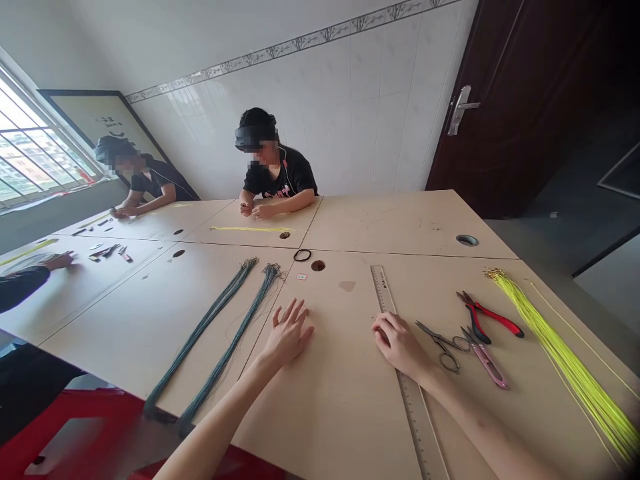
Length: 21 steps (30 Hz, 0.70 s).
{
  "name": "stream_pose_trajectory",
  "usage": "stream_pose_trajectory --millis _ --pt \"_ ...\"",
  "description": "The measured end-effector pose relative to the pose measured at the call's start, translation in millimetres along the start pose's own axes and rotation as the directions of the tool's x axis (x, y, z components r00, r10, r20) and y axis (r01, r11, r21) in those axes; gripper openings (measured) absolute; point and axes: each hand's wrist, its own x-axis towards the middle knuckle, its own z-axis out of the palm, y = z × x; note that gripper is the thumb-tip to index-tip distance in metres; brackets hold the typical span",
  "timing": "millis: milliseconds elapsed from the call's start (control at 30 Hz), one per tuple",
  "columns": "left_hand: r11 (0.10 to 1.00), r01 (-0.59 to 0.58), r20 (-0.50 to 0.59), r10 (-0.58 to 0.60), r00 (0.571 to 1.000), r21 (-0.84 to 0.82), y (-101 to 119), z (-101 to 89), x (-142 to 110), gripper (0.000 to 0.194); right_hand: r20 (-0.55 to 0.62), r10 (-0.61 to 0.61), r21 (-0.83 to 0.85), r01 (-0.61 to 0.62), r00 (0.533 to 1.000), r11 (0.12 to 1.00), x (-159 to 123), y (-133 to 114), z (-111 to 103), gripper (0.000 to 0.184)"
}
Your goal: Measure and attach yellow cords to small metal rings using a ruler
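My left hand (287, 333) lies flat on the beige table (345, 400) with fingers spread, holding nothing, just right of two long dark green cord bundles (220, 333). My right hand (397, 340) rests on a long metal ruler (400, 353), fingers curled down over it; I cannot make out anything else in its grip. Small scissors (443, 343) lie just right of that hand. Beside them are pink-handled pliers (483, 357) and red-handled pliers (487, 315). A bundle of neon yellow cords (565, 353) runs along the table's right side.
Three other people work at the joined tables: one in black opposite (275, 173), one at the far left by the window (140, 183), and a sleeve and hand at the left edge (35, 273). A black ring (302, 255) and cable holes (318, 265) lie ahead. A dark door (505, 100) stands at right.
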Motion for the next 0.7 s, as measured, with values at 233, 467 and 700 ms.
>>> stream_pose_trajectory --millis 233,467,700 --pt "0.992 -0.105 0.034 0.108 0.994 -0.065 50 -9.6 -49 0.041 0.017 0.003 0.001 -0.003 1.0 1.0 0 1 1 0.017" --pt "0.993 -0.014 -0.009 0.013 1.0 -0.117 41 -22.8 -77 0.039 0.07 0.033 -0.037 -0.03 0.997 0.999 2 -2 -2 0.018" --pt "0.94 0.315 -0.143 -0.332 0.933 -0.128 -9 -11.4 -52 0.036 0.316 -0.071 0.003 0.074 0.946 0.997 86 -54 24 0.021"
